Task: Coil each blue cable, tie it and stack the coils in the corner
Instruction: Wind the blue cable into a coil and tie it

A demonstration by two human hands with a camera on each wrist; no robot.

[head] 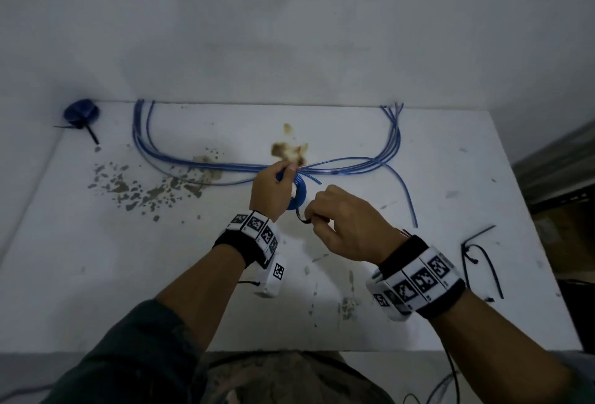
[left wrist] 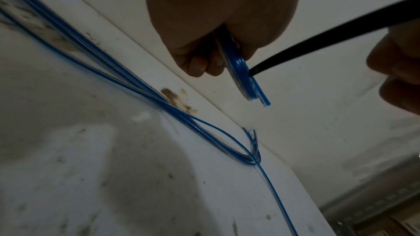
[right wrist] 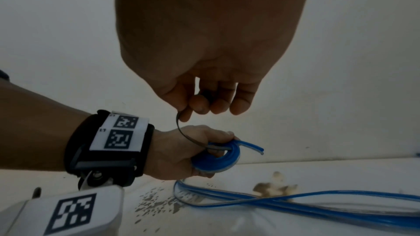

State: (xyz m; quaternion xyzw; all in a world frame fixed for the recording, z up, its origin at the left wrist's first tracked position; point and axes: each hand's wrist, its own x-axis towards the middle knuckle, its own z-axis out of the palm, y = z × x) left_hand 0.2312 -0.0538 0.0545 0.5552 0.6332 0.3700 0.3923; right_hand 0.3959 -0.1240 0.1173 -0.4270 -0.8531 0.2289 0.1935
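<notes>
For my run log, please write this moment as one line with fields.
step: tying coil | left hand: grips blue coil | right hand: pinches black tie threaded through coil | finished coil: in corner | loose cables: on table

The coil [head: 298, 193] you hold is bright blue, with a pale, see-through edge. The tie [right wrist: 195, 140] you thread through it is black. The loose cables [head: 206, 163] on the table are the same blue, some with a clear streak. The table [head: 418, 197] is white with brown stains [head: 289, 150] and grey-brown chips [head: 141, 188]. In the far left corner sits a dark blue tied coil [head: 81, 111] with a black tie. More black ties [head: 479, 254] lie at your right. Your wrist bands [head: 418, 278] are black with white tags of black square patterns. Your sleeve [head: 135, 355] is dark green.
</notes>
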